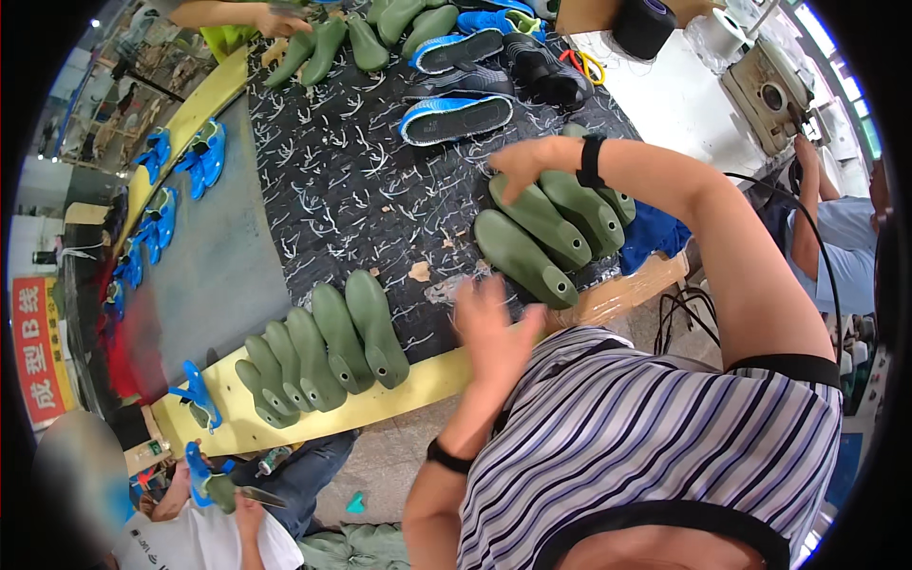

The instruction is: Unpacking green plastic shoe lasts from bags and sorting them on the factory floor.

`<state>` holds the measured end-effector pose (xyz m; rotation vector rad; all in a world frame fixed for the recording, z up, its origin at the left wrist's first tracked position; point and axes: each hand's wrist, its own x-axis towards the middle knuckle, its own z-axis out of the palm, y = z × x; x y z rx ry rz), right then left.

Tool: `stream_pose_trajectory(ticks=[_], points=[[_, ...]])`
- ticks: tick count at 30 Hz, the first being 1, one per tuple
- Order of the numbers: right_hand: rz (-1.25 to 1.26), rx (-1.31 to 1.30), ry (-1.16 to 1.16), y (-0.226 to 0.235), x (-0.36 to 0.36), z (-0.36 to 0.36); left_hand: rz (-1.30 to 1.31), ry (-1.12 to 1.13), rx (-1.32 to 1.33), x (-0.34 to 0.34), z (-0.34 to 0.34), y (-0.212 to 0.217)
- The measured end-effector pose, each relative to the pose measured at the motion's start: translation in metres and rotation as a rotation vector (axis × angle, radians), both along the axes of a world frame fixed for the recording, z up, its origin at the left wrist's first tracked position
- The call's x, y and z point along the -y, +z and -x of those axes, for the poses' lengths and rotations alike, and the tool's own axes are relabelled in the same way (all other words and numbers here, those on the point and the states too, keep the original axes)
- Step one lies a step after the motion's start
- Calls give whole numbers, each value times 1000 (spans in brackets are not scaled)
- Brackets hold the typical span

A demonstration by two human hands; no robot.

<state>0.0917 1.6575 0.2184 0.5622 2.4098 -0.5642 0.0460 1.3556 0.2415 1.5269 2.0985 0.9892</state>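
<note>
My left hand (494, 328) is raised over the near edge of the black mat, smeared by motion, its fingers spread and nothing in it. Just right of it lies a dark green shoe last (518, 256). My right hand (529, 163) is over the far tips of a second green shoe last (539, 223), fingers apart; whether it touches that last I cannot tell. More lasts, including another green one (584, 214), lie side by side to the right, partly under my right forearm. To the left, a row of several green lasts (332, 337) lies along the near table edge.
Blue-and-black shoes (456, 121) and more green lasts (368, 47) lie at the far side, near yellow-handled scissors (591, 66). Blue shoe uppers (199, 160) line a yellow-edged board. A co-worker (204, 532) at lower left handles a blue upper; another person's hand (280, 21) is at the far left.
</note>
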Motion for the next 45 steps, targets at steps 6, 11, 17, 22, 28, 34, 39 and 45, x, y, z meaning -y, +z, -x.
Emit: stream_pose_trajectory(ticks=[6, 11, 17, 22, 28, 34, 39, 45], points=[[172, 116, -161, -11, 7, 7, 95, -364, -155, -37, -47, -17], [364, -10, -325, 5, 27, 4, -90, -160, 8, -2, -23, -41], [15, -424, -170, 47, 19, 67, 35, 235, 237, 37, 24, -43], [620, -1161, -962, 44, -52, 159, -5, 408, 22, 62, 47, -29], [879, -752, -880, 4, -26, 244, 332, 374, -128, 48, 44, -19], [606, -687, -259, 51, 41, 117, 206, 217, -372, 44, 60, -50], [-107, -617, -291, 63, -12, -59, 201, 256, -433, 43, 75, -37], [-5, -222, -582, -4, -40, -177, -18, -64, -466, -10, 23, -15]])
